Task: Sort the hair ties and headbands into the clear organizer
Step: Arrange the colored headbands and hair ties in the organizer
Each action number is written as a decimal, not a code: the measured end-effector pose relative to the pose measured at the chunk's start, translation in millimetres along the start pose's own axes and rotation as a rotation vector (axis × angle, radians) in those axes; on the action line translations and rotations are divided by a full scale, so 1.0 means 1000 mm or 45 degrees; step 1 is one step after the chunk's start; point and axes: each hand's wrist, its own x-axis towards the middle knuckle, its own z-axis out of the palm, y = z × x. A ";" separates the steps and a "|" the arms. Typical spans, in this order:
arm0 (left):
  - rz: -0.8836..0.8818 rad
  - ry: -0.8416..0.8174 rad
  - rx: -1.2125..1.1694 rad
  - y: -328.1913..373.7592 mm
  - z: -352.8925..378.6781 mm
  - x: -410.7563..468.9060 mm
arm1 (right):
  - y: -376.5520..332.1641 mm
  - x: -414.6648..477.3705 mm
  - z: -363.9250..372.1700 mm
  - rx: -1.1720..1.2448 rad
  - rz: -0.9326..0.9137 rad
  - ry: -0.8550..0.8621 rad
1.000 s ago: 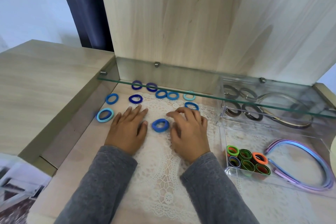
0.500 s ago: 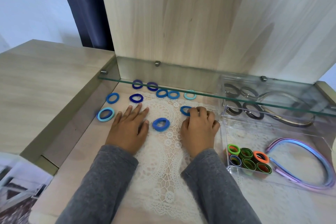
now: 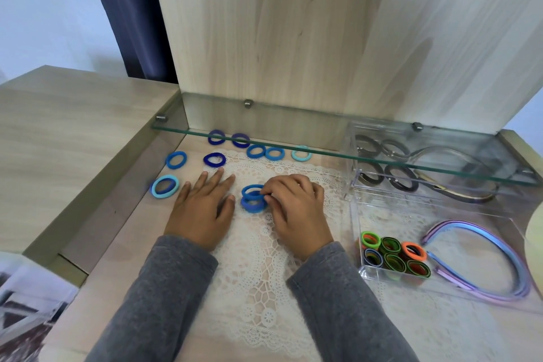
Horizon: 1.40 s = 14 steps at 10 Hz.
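Now — right hand (image 3: pixel 296 206) pinches a blue hair tie (image 3: pixel 252 190), apparently atop a second tie (image 3: pixel 252 206), mid-tabletop (image 3: pixel 132 244); left hand (image 3: pixel 202 209) flat, fingers straight. Gathering blues — next, lift both into the clear organizer (image 3: pixel 426 211).

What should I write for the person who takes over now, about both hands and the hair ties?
Left hand: open, flat on the lace mat, holding nothing.
Right hand: pinches one blue hair tie just above a second blue tie.
Done: coloured ties, dark ties and headbands lie in the clear organizer.
Left: eight loose blue ties on the table, plus these two.
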 end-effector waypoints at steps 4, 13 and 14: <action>0.004 0.012 -0.033 -0.001 0.001 0.001 | -0.001 -0.001 -0.001 0.015 -0.019 -0.126; 0.150 0.333 -0.056 -0.001 0.004 -0.002 | -0.010 -0.011 -0.032 -0.244 -0.027 -0.459; 0.384 0.587 0.017 0.004 -0.001 -0.008 | -0.013 -0.011 -0.045 -0.285 -0.036 -0.576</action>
